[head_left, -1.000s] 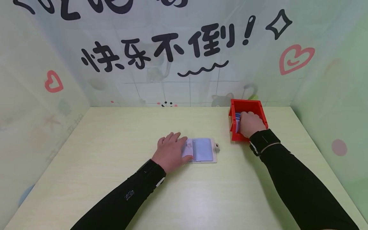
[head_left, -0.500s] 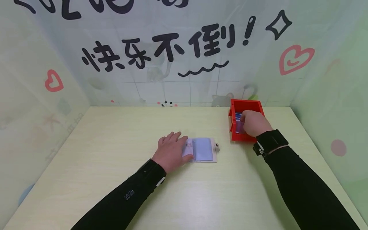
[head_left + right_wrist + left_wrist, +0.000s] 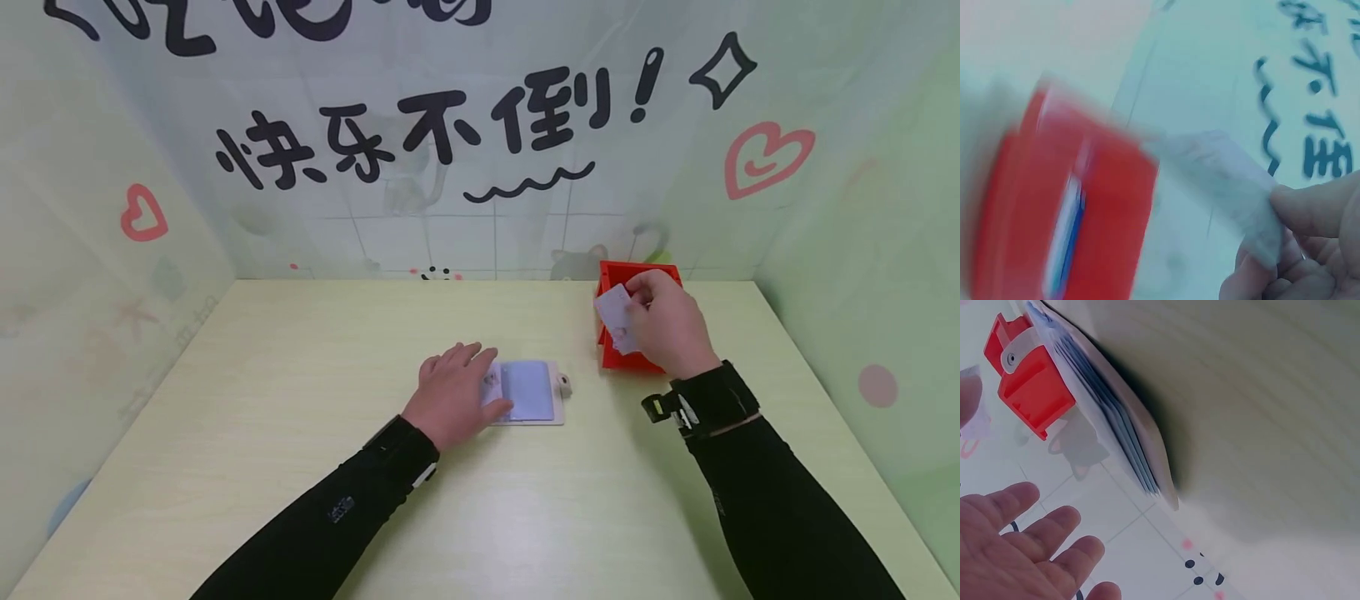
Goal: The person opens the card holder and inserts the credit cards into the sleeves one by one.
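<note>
The fingers (image 3: 1310,212) of the right hand (image 3: 667,325) pinch a pale card (image 3: 617,312) by one edge; the thumb lies on its face and the other fingers curl behind it. The card is held tilted, above the left front part of the red box (image 3: 637,271), which stands near the back right of the table (image 3: 300,350). In the right wrist view the box is blurred, and inside it more cards (image 3: 1066,240) stand on edge, showing blue and white stripes. The right wrist is bent and raised above the table, with a black band around it.

The left hand (image 3: 450,396) lies flat on the left page of an open card holder (image 3: 528,392), fingers straight and a little spread, the thumb at the lower edge. The holder lies in the middle of the table, with clear pockets and a small tab on its right side. The left forearm, in a black sleeve, rests low over the table.
</note>
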Tool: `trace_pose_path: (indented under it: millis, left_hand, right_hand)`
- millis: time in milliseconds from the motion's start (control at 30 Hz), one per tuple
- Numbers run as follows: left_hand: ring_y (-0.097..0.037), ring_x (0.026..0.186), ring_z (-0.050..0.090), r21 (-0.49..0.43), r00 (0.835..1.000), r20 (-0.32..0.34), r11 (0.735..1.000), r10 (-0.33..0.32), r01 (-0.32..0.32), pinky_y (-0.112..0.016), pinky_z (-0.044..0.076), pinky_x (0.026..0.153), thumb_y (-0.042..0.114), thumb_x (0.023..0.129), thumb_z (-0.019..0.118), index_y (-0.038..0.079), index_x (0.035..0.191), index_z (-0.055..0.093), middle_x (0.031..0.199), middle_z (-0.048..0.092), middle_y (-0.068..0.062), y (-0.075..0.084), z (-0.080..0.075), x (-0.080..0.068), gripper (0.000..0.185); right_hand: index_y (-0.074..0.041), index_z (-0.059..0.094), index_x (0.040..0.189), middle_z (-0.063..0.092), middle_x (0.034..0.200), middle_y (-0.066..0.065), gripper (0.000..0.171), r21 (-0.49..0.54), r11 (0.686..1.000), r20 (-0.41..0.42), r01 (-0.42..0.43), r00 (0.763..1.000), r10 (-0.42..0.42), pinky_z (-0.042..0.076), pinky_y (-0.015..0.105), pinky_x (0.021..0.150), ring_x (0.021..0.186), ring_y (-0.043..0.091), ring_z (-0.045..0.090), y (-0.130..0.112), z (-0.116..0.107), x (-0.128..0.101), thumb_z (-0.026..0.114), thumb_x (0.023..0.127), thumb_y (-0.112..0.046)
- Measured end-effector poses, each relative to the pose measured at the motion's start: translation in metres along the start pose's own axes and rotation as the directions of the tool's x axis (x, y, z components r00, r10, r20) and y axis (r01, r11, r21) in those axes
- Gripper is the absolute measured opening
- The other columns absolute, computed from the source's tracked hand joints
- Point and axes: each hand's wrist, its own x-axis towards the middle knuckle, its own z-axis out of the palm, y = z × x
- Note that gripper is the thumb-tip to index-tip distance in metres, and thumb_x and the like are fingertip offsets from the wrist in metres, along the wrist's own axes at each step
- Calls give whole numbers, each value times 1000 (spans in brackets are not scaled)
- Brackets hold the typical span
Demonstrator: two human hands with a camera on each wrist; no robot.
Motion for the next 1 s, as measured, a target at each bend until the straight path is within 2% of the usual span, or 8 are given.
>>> trace_pose_path:
  millis: [200, 367, 467, 600, 900, 1000]
  left_hand:
    - [-30, 147, 49, -50, 999, -36, 999, 4, -6, -58, 38, 117, 51, 98, 71, 12, 160, 43, 154, 57, -9, 1, 1, 0, 78]
    - [-27, 133, 61, -177, 999, -39, 984, -21, 13, -55, 43, 116, 47, 100, 69, 9, 162, 38, 148, 64, -9, 5, -1, 2, 79]
    - [-27, 129, 66, -263, 999, -30, 964, -37, 27, -50, 48, 115, 45, 102, 67, 10, 164, 34, 146, 66, -8, 5, -2, 1, 78]
    - [-27, 130, 66, -328, 999, -11, 944, -47, 41, -47, 52, 111, 43, 104, 64, 11, 165, 32, 144, 67, -8, 5, -3, 2, 76]
    - [-26, 127, 67, -326, 1000, -3, 945, -30, 27, -45, 55, 108, 35, 104, 66, 9, 163, 37, 139, 70, -8, 7, 4, 6, 70]
    - [-25, 123, 68, -347, 1000, 1, 938, -24, 23, -43, 57, 104, 33, 105, 65, 9, 162, 38, 136, 70, -8, 7, 6, 8, 67]
  right_hand:
    - [-9, 59, 135, 62, 123, 14, 33, 193, 981, 29, 22, 999, -28, 61, 37, 87, 110, 31, 58, -15, 30, -18, 67, 103, -15]
    - [-9, 64, 132, 61, 121, 14, 28, 356, 934, 103, -36, 995, -1, 56, 21, 78, 104, 29, 58, -20, 59, -27, 64, 105, -12]
    - [-9, 65, 132, 61, 121, 15, 27, 422, 904, 149, -70, 989, 7, 56, 20, 76, 100, 29, 60, -21, 75, -31, 63, 106, -12]
    - [-9, 65, 133, 61, 122, 15, 27, 457, 885, 182, -94, 983, 10, 58, 24, 80, 99, 29, 62, -21, 87, -35, 63, 106, -12]
    - [-8, 65, 133, 62, 123, 15, 28, 478, 871, 209, -112, 978, 11, 56, 21, 84, 106, 28, 61, -19, 99, -38, 62, 106, -9]
    - [-9, 65, 133, 62, 124, 14, 28, 481, 869, 218, -113, 976, 6, 56, 21, 85, 108, 28, 60, -19, 102, -39, 62, 106, -10]
